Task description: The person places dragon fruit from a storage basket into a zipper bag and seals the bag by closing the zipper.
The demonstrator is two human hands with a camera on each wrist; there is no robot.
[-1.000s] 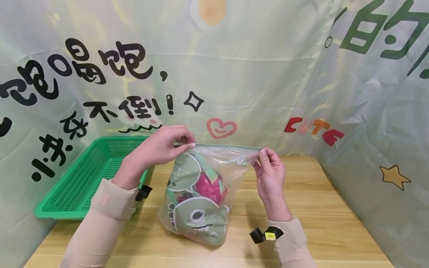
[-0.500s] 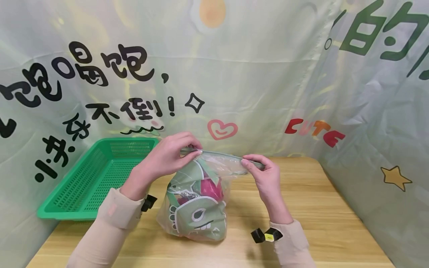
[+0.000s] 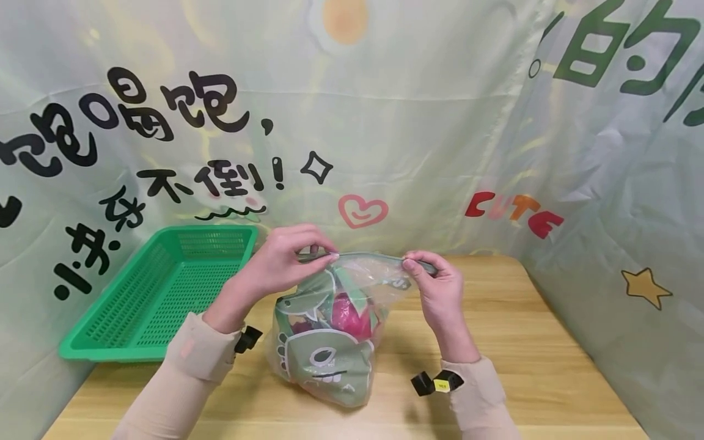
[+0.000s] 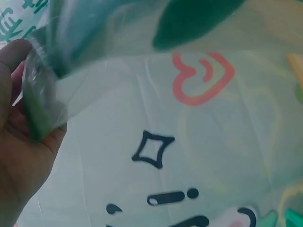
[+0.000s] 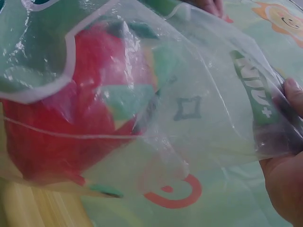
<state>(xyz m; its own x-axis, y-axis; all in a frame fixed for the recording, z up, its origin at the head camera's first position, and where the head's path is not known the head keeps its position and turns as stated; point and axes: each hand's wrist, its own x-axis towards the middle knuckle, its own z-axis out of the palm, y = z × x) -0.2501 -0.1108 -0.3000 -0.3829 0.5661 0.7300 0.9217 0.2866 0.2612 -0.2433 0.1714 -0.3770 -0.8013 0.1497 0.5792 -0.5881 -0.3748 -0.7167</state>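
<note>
A clear zip bag [image 3: 330,360] with a green cartoon print stands upright on the wooden table. Through its plastic shows a pink dragon fruit [image 3: 351,316] with green tips; other contents behind the print are hard to make out. At the bag's top left, my left hand [image 3: 283,256] pinches the green zip strip. My right hand [image 3: 440,287] pinches the same strip near its right end, so the strip stretches between both hands. The right wrist view shows the dragon fruit [image 5: 90,104] close up, with my right hand [image 5: 286,184] at the bag's edge.
To the left of the bag sits a green plastic basket [image 3: 181,293] with slotted sides, partly behind my left arm. A printed cloth [image 3: 429,134] hangs behind and beside the table [image 3: 522,354].
The zip strip has come down a little. My left hand has shifted right and down; my right hand has moved slightly down and inward, its grip now short of the strip's end.
</note>
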